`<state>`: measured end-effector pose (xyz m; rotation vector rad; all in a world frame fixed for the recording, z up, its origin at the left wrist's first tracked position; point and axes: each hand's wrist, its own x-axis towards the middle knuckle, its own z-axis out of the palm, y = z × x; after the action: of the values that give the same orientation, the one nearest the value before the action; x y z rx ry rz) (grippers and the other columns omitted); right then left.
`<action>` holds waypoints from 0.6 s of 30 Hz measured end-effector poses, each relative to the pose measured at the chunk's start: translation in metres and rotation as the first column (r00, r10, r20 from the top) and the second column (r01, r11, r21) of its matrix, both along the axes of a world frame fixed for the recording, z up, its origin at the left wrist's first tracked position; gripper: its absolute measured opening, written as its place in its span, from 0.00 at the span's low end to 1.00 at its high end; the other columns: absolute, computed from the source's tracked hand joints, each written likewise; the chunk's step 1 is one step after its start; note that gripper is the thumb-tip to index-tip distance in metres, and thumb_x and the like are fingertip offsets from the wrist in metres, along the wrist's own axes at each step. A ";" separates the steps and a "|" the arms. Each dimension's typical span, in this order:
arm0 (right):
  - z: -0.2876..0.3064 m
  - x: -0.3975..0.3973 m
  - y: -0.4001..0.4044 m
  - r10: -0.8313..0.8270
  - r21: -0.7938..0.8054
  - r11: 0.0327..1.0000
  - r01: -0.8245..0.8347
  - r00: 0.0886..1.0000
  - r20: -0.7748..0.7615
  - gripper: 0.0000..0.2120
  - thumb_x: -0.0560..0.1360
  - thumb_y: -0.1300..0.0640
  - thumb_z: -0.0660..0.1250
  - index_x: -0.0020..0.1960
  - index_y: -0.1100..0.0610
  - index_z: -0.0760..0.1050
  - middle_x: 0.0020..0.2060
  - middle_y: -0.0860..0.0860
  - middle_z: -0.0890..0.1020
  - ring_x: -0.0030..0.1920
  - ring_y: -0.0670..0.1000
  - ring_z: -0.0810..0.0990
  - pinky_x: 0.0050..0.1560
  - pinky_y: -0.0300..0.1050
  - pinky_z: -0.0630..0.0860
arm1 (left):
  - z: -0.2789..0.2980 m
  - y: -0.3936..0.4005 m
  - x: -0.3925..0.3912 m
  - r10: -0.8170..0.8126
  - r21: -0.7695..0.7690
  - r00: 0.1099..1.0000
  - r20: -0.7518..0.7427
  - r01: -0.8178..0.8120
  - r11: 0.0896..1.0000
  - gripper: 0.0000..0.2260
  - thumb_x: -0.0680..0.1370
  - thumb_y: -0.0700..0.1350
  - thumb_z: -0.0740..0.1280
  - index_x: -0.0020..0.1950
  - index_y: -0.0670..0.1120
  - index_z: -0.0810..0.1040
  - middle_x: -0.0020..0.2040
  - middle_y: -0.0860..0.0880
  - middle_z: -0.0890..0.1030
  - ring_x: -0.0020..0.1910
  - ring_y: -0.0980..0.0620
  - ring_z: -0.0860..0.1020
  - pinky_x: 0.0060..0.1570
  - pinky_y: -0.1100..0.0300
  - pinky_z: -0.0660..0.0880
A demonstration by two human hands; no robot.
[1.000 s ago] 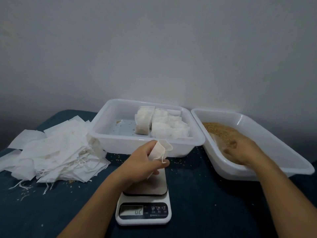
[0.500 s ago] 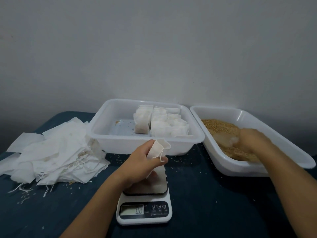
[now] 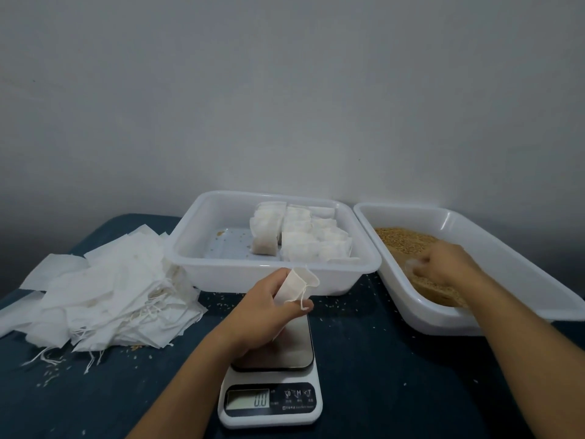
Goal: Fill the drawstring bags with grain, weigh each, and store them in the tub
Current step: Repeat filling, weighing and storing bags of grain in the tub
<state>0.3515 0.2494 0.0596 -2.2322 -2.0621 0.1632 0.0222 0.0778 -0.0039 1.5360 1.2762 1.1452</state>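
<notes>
The drawstring bag (image 3: 296, 285) now in work is empty and limp; the left hand (image 3: 266, 312) grasps it with curled fingers just above the steel plate of the scale (image 3: 272, 375), with its mouth turned up and to the right and its string hanging loose over a finger. No grain is in it yet, as far as one can see, and the display of the scale shows zero, so this bag is at the very start of its round: it must be filled, closed, weighed and put away. The right hand (image 3: 446, 264) is down in the grain (image 3: 402, 240) inside the right tray (image 3: 456, 218); it seems to hold something pale and half clear, maybe a small scoop, but the hand is blurred and I cannot tell if the fingers are closed on it or only digging. In the storage tub (image 3: 221, 270), which stands behind the scale, a group of filled bags (image 3: 300, 237) already stands packed in its right half, while the left half shows bare floor with a few loose grains. On the left of the tub lies a large heap of empty bags (image 3: 104, 299). So I judge that the work is well begun, but much more remains than is done.
</notes>
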 end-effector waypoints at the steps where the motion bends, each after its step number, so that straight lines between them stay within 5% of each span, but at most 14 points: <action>1: -0.005 -0.001 0.002 -0.004 0.015 1.000 0.005 0.999 -0.033 0.16 0.80 0.44 0.72 0.41 0.55 0.85 0.39 0.54 0.86 0.39 0.54 0.83 0.39 0.46 0.77 | 0.000 0.000 0.000 0.001 0.002 1.000 -0.004 -0.001 1.000 0.19 0.69 0.62 0.72 0.59 0.62 0.80 0.47 0.53 0.83 0.44 0.58 0.79 0.49 0.59 0.75; 4: -0.013 -0.004 0.005 -0.026 0.023 0.999 0.030 0.991 -0.133 0.18 0.80 0.43 0.72 0.40 0.56 0.85 0.33 0.53 0.83 0.33 0.53 0.78 0.35 0.44 0.72 | 0.000 0.000 0.000 -0.003 0.013 1.000 -0.004 0.003 1.000 0.19 0.69 0.62 0.71 0.59 0.61 0.80 0.47 0.52 0.82 0.42 0.59 0.78 0.47 0.63 0.74; 7: -0.012 -0.005 0.007 -0.072 0.034 0.996 0.082 0.973 -0.217 0.19 0.81 0.44 0.70 0.47 0.60 0.87 0.42 0.59 0.87 0.42 0.60 0.85 0.44 0.51 0.80 | 0.000 0.000 -0.001 0.008 0.023 1.000 0.008 -0.008 1.000 0.17 0.69 0.61 0.72 0.57 0.61 0.80 0.47 0.50 0.82 0.41 0.59 0.77 0.43 0.67 0.74; 12: -0.004 -0.003 -0.001 -0.150 0.147 0.966 0.211 0.926 -0.346 0.21 0.82 0.50 0.65 0.33 0.57 0.71 0.28 0.53 0.73 0.30 0.56 0.71 0.34 0.46 0.68 | 0.000 0.000 0.003 0.039 0.026 0.998 0.056 -0.040 0.999 0.15 0.70 0.57 0.73 0.56 0.58 0.80 0.42 0.56 0.80 0.38 0.60 0.76 0.37 0.70 0.73; 18: 0.001 -0.008 -0.029 -0.002 0.374 0.907 0.194 0.890 -0.456 0.18 0.84 0.45 0.63 0.47 0.58 0.78 0.38 0.53 0.81 0.36 0.52 0.76 0.33 0.45 0.66 | -0.002 0.000 0.003 0.083 0.021 0.993 0.079 -0.085 0.996 0.14 0.71 0.56 0.73 0.57 0.62 0.80 0.45 0.56 0.82 0.40 0.62 0.79 0.38 0.70 0.75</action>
<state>0.3436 0.2206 0.0604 -1.8264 -1.5599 0.1917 0.0250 0.0776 -0.0058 1.4523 1.2890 1.2664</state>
